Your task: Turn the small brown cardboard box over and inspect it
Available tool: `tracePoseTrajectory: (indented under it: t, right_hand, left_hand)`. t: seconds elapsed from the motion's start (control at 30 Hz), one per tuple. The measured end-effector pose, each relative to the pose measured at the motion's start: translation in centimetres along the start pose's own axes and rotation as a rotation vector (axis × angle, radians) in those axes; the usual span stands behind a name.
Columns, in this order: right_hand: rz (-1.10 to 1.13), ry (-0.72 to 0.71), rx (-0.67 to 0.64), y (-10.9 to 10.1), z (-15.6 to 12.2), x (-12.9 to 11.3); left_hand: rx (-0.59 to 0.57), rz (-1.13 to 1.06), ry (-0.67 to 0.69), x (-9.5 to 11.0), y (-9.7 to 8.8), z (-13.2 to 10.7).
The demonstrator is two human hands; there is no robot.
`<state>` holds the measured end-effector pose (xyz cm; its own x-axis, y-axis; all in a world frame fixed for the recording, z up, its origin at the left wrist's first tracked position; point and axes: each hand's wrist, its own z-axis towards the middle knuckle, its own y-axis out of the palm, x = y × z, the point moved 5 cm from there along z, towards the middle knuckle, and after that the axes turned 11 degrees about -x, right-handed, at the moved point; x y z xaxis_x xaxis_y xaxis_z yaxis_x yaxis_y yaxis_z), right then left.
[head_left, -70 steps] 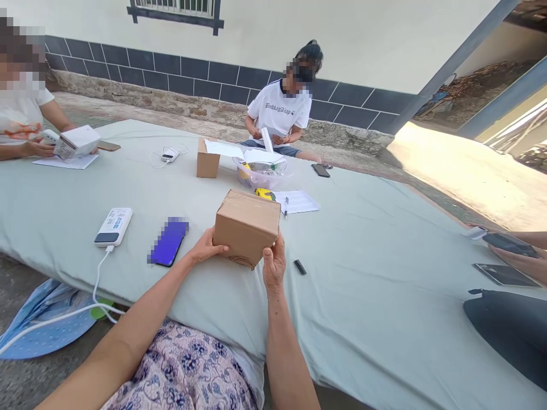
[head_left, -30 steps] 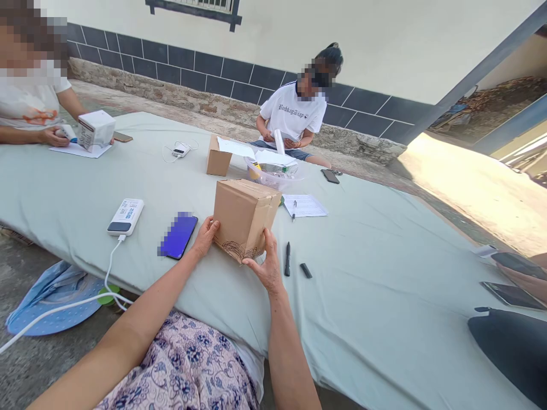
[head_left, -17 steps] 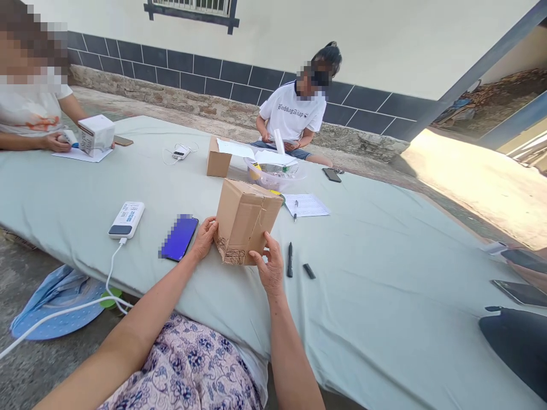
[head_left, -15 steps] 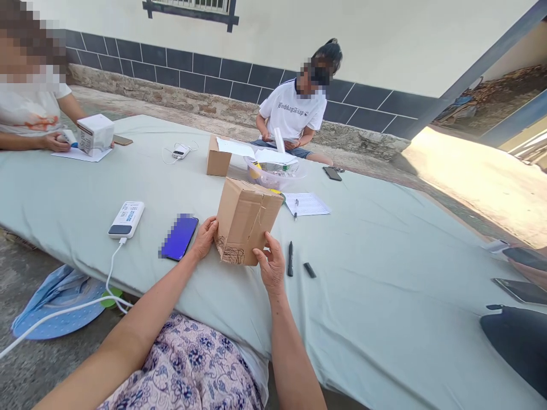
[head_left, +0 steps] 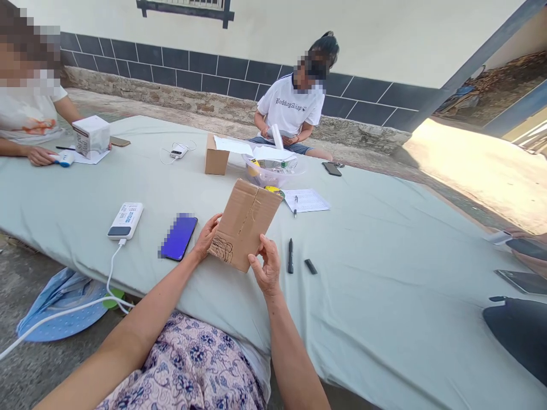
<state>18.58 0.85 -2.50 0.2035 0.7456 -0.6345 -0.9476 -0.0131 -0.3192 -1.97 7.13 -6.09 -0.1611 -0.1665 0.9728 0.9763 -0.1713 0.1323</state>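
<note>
A: Gripping what, and where?

B: Clasping a cardboard box (head_left: 243,225) at the centre of the frame, just above the near edge of the green-covered table (head_left: 384,273). Left hand (head_left: 206,238) curling its fingers round the box's lower left edge. Right hand (head_left: 267,267) pinching the lower right corner, thumb on the facing side, fingers narrow.

A: Lying which way?

B: Leaning, long axis running from lower left to upper right, taped seam facing the camera, black scribble (head_left: 222,249) sitting at the lower left beside the left hand. Touching both hands alike. Resting on the cloth or hanging just clear: impossible to tell.

A: Differing from 0.5 s ago?

B: Tilting further right now, having stood nearly upright then. Lying unchanged: pen (head_left: 290,256) and pen cap (head_left: 310,266) just right of the right hand, phone (head_left: 179,237) and power bank (head_left: 125,220) further left.
</note>
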Motion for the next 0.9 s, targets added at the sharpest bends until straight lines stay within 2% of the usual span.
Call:
tracePoseTrajectory:
  t: [0.2, 0.57, 0.9]
  right_hand:
    - [-0.073, -0.086, 0.005, 1.2, 0.1, -0.6]
    - [-0.111, -0.082, 0.107, 0.2, 0.4, -0.6]
    - [-0.127, -0.028, 0.079, 0.7, 0.5, -0.4]
  left_hand:
    - [-0.088, -0.078, -0.009, -0.4, -0.2, -0.1]
    - [-0.476, -0.278, -0.041, 0.2, 1.1, -0.4]
    - [-0.479, -0.350, -0.036, 0.0, 0.6, -0.6]
